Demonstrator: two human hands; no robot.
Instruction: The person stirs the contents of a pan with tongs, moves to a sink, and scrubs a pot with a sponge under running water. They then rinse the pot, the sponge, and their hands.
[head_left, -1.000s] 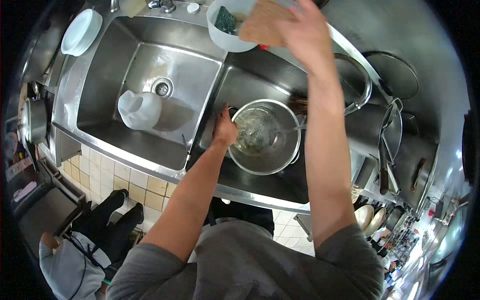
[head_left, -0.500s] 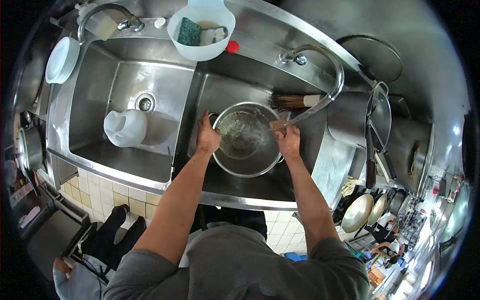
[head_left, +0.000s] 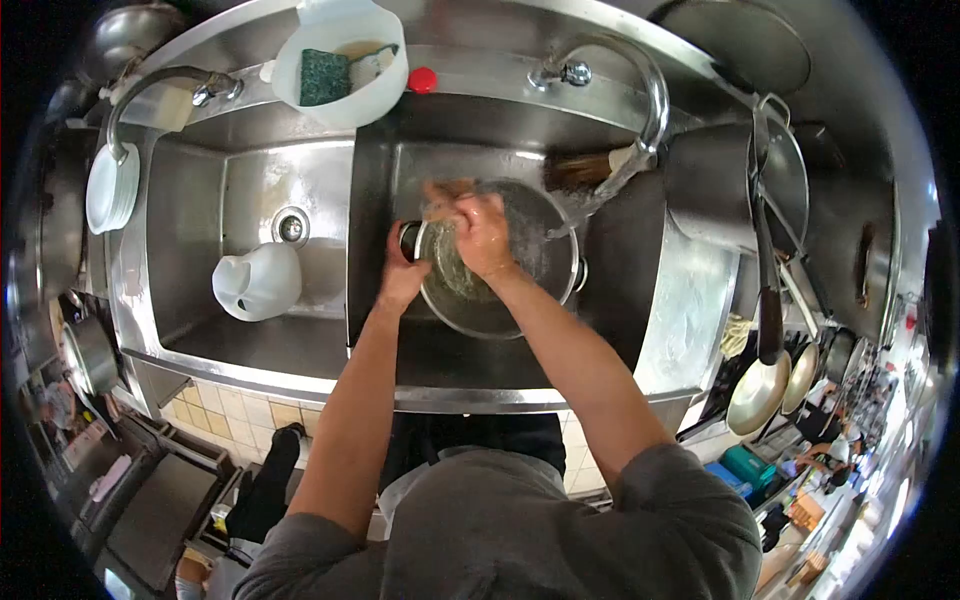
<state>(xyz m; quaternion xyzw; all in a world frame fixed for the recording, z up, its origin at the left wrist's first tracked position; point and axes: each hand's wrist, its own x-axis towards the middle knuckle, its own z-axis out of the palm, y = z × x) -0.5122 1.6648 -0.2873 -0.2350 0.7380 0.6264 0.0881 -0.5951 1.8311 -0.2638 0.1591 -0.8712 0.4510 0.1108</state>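
A round metal pot (head_left: pixel 540 312) with water in it sits in the right sink basin. My left hand (head_left: pixel 402 270) grips the pot's left side by its handle. Over the pot's upper left part is my right hand (head_left: pixel 482 232), closed on a brownish scrubber (head_left: pixel 447 197) that is blurred by motion. Water runs from the right faucet (head_left: pixel 655 100) into the pot's right side. A brush (head_left: pixel 585 170) lies behind the pot, partly behind the stream.
A white jug (head_left: pixel 258 283) lies in the left basin (head_left: pixel 190 200). Behind the basins are a white container (head_left: pixel 370 97) with a green sponge (head_left: pixel 325 77) and a red cap (head_left: pixel 423 80). White plates (head_left: pixel 112 190) stand far left, a large pot (head_left: pixel 710 187) right. Another person's leg (head_left: pixel 265 495) shows below.
My right hand has moved left across the pot with the scrubber, from its right rim to its upper left. My left hand stays at the left side. The view has shifted.
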